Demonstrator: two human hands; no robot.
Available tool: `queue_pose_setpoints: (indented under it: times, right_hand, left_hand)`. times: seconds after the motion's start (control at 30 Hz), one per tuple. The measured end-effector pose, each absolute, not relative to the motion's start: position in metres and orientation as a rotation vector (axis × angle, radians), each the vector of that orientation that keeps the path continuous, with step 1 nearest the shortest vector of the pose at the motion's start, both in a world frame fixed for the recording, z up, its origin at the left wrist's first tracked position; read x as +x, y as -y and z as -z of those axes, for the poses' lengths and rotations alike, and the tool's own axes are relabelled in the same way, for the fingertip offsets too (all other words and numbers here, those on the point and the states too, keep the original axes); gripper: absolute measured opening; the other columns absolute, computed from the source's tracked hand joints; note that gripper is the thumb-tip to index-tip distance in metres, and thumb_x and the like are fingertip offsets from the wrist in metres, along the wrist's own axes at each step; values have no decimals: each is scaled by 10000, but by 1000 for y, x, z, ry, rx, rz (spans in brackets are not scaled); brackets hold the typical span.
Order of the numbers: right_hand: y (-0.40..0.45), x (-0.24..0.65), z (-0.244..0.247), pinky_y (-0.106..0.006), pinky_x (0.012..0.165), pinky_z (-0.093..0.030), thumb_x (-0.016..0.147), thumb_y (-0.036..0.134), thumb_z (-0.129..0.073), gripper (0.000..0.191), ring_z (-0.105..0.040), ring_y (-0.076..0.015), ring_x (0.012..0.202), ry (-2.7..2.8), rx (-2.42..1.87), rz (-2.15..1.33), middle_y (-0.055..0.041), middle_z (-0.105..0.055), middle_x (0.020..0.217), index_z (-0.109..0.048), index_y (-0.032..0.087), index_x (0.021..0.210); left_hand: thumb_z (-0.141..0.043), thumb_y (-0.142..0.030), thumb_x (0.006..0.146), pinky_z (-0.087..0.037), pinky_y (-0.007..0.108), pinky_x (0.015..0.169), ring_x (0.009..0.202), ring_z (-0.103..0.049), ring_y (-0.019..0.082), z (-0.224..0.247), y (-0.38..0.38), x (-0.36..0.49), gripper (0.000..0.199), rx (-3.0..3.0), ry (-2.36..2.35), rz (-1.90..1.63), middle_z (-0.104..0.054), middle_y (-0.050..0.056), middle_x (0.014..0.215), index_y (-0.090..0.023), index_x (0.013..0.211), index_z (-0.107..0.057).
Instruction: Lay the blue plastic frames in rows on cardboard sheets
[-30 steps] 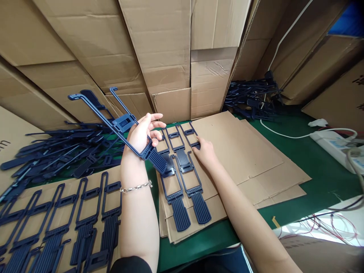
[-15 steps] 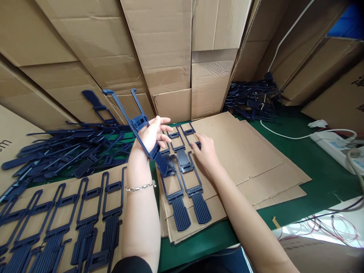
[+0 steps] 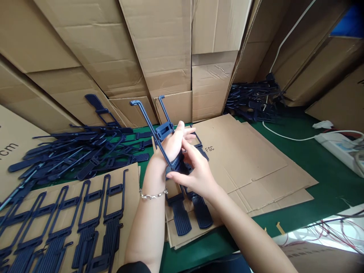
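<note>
A dark blue plastic bracket [image 3: 164, 131], with two hooked arms and a crosspiece, is raised around my left hand [image 3: 173, 146]. That hand passes through the bracket's frame and carries it, its fingers stretched to the right. My right hand [image 3: 196, 170] closes on the bracket's lower end, thumb on the near side; the grip is partly hidden. Beneath both hands, similar brackets with ribbed feet [image 3: 182, 218] lie on a cardboard sheet [image 3: 227, 151], largely covered by the hands.
Several brackets [image 3: 93, 197] lie in a row on another cardboard sheet at left. Loose parts form a pile [image 3: 85, 148] behind them and another pile [image 3: 253, 98] at back right. Cardboard boxes [image 3: 167, 45] wall the back. A white power strip [image 3: 338, 149] with cables sits on the green table [image 3: 307, 148].
My left hand has moved right with the bracket. My right hand has left a bracket on the sheet and come to the lower end of the raised one. The view has shifted slightly.
</note>
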State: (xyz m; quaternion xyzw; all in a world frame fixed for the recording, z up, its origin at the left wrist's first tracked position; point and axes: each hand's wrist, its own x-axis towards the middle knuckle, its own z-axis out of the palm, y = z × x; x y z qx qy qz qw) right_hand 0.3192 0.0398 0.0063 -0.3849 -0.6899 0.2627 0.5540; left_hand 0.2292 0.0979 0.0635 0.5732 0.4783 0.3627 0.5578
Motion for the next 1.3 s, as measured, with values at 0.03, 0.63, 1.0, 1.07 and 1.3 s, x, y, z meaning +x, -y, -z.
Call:
queue_pose_setpoints:
  times: [0.03,0.63,1.0,1.07,1.3]
  right_hand:
    - [-38,319,-9,-355,815,-510,708,447,-652,738,-523,-234,1071,1602,-942,-608,-84,-527,1228,-364,233,1352]
    - [58,416,68,-426,826,-470,745,538,-524,629,-515,-305,1063,1453,-2078,-211,-135,-538,1138,-487,171,1254]
    - [58,396,74,-413,795,-426,773,451,-575,540,-531,-281,999,1684,-2130,-71,-98,-582,1179,-520,137,1209]
    - [57,395,74,-416,794,-421,771,454,-587,551,-529,-282,998,1686,-2162,-63,-91,-577,1195,-518,139,1217]
    - [58,395,70,-411,787,-429,783,459,-583,547,-516,-291,1021,1760,-2210,-81,-86,-534,1263,-534,122,1210]
  left_hand:
    - [-288,-634,844,-478,283,737,919,-606,216,-64,-97,232,635,1345,-1151,-856,-651,119,1008,-152,1043,-651]
    - [-456,-443,827,-418,325,834,980,-573,265,-47,-116,183,357,1934,-1680,-653,-637,110,1043,-197,1008,-640]
    - [-327,-397,862,-368,308,942,1151,-484,244,-42,-123,181,443,1993,-1805,-200,-520,86,1272,-188,1182,-551]
    - [-322,-391,866,-361,303,954,1168,-471,236,-42,-123,183,445,1984,-1825,-182,-507,75,1289,-191,1197,-543]
    - [-314,-382,872,-338,295,981,1200,-444,223,-43,-123,186,465,1986,-1825,-149,-477,72,1321,-179,1239,-515]
